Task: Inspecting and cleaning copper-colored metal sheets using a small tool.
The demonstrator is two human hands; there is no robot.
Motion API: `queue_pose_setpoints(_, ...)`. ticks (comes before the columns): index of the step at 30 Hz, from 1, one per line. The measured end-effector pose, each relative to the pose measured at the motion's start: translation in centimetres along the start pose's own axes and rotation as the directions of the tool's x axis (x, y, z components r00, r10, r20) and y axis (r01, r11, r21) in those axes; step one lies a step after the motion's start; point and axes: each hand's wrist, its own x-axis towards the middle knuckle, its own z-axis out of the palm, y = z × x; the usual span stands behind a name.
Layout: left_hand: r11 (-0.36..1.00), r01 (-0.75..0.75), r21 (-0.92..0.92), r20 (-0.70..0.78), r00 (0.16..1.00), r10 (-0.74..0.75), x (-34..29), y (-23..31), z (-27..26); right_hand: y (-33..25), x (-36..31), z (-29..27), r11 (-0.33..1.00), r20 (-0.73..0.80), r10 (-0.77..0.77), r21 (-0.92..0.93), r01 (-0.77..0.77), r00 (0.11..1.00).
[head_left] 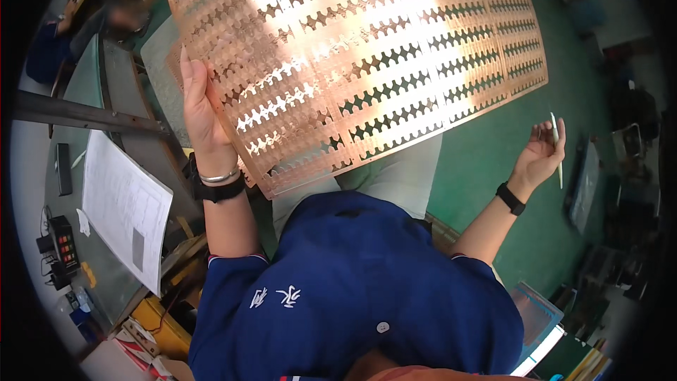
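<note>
A large copper-coloured panel [331, 109] with rows of jagged cut-out slots fills the upper middle, tilted and catching bright light. My left hand [204, 109] grips its left edge, thumb along the side; the fingers are mostly hidden behind the panel. Off to the right, apart from the panel, my right hand [539, 159] is closed round a slim pale pen-like tool [554, 127] held between the fingers. Which end of the tool is its tip I cannot tell.
To the left, printed paper sheets [127, 204] lie on a grey table [99, 261], near a black box with lit switches [63, 243]. A metal bar [88, 113] crosses there. Another person [53, 60] sits at the far left. The floor [486, 148] is green.
</note>
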Motion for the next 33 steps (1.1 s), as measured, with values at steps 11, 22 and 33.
queue_pose_setpoints(11,0.997,-0.062,0.052,-0.039,0.997,0.064,0.0,0.3,0.8,-0.2,-9.8,11.4,0.934,0.81,0.008,-0.216,0.286,0.587)
queue_pose_setpoints(22,0.967,-0.187,0.175,-0.146,0.966,0.214,-0.6,1.0,2.0,-0.3,-8.6,12.6,0.833,0.835,0.065,-0.346,0.431,0.546)
queue_pose_setpoints(33,0.972,-0.158,0.176,-0.077,0.982,0.174,-1.1,1.2,0.4,1.5,2.7,6.9,0.681,0.383,-0.249,-0.584,0.442,0.89)
